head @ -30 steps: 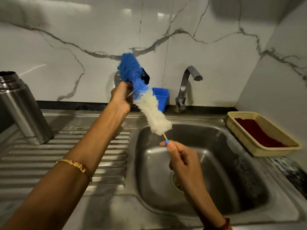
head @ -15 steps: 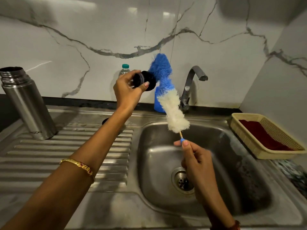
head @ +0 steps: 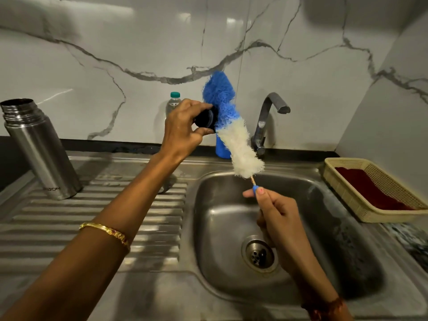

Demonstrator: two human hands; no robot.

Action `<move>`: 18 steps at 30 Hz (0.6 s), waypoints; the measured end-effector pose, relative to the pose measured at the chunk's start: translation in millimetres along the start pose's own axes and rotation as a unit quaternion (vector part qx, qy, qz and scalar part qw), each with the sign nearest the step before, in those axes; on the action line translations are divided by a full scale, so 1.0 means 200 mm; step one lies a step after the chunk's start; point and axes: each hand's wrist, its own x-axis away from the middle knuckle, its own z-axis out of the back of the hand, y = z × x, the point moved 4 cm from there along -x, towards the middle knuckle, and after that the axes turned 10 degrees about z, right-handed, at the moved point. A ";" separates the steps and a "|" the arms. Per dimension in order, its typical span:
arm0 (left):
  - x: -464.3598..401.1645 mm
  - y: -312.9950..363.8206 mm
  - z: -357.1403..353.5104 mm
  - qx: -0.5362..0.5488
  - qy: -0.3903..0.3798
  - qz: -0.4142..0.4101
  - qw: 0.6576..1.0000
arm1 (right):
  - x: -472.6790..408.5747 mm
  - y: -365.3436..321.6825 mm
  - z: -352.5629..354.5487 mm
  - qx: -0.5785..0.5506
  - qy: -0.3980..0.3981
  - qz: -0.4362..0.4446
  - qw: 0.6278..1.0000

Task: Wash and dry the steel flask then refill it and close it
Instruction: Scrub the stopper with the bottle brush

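Observation:
The open steel flask (head: pixel 39 149) stands upright on the ribbed drainboard at the far left, with no cap on it. My left hand (head: pixel 183 126) grips the flask's small black stopper (head: pixel 205 118) up in front of the wall, pressed against the bristles of a blue-and-white bottle brush (head: pixel 231 126). My right hand (head: pixel 275 214) pinches the brush's thin handle at its blue end above the sink basin (head: pixel 335 228), the brush pointing up and left.
A steel tap (head: pixel 266 121) rises behind the basin, its water off. A clear water bottle with a teal cap (head: pixel 173 100) and a blue container (head: pixel 221 150) stand against the wall. A beige basket holding a red cloth (head: pixel 375 193) sits at the right.
My left hand turned the black stopper and pushed it into the blue bristles. The brush shifted right and stands a little more upright in my right hand.

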 end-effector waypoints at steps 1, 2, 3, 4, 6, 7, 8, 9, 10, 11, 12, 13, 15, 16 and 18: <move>-0.01 -0.01 0.01 0.000 0.005 0.002 1.000 | 0.00 0.00 0.00 0.006 -0.006 -0.001 1.000; -0.02 -0.03 0.02 -0.004 0.014 0.003 1.000 | 0.02 0.00 0.00 0.012 -0.010 -0.002 1.000; -0.03 -0.05 0.03 -0.011 0.022 0.003 1.000 | 0.03 0.01 0.00 0.016 -0.011 -0.005 1.000; -0.04 -0.08 0.04 -0.016 0.029 0.006 0.999 | 0.05 0.02 0.01 0.016 -0.011 -0.013 1.000; -0.05 -0.13 0.06 -0.004 0.049 0.038 0.998 | 0.08 0.04 0.02 0.012 -0.010 -0.032 0.999; -0.06 -0.15 0.07 0.002 0.059 0.055 0.997 | 0.09 0.05 0.03 0.012 -0.012 -0.040 0.999; -0.06 -0.15 0.08 0.005 0.059 0.061 0.996 | 0.09 0.05 0.03 0.010 -0.013 -0.047 0.999; -0.06 -0.14 0.08 0.005 0.045 0.055 0.997 | 0.08 0.04 0.03 0.006 -0.012 -0.053 0.998; -0.05 -0.11 0.07 0.014 0.019 0.043 0.999 | 0.06 0.04 0.04 -0.001 -0.010 -0.059 0.998; -0.04 -0.08 0.06 0.033 -0.016 0.038 0.999 | 0.04 0.03 0.04 -0.009 -0.010 -0.067 0.998; -0.02 -0.05 0.05 0.060 -0.048 0.046 0.996 | 0.01 0.02 0.05 -0.019 -0.015 -0.081 0.996; -0.01 -0.03 0.04 0.097 -0.066 0.069 0.991 | -0.01 0.01 0.06 -0.030 -0.025 -0.101 0.994; -0.01 -0.04 0.04 0.225 -0.058 0.151 0.961 | -0.04 -0.02 0.06 -0.057 -0.055 -0.147 0.986; -0.01 -0.06 0.04 0.306 -0.049 0.196 0.930 | -0.05 -0.03 0.07 -0.067 -0.069 -0.162 0.982; -0.01 -0.11 0.03 0.470 -0.070 0.280 0.834 | -0.05 -0.05 0.07 -0.081 -0.083 -0.179 0.977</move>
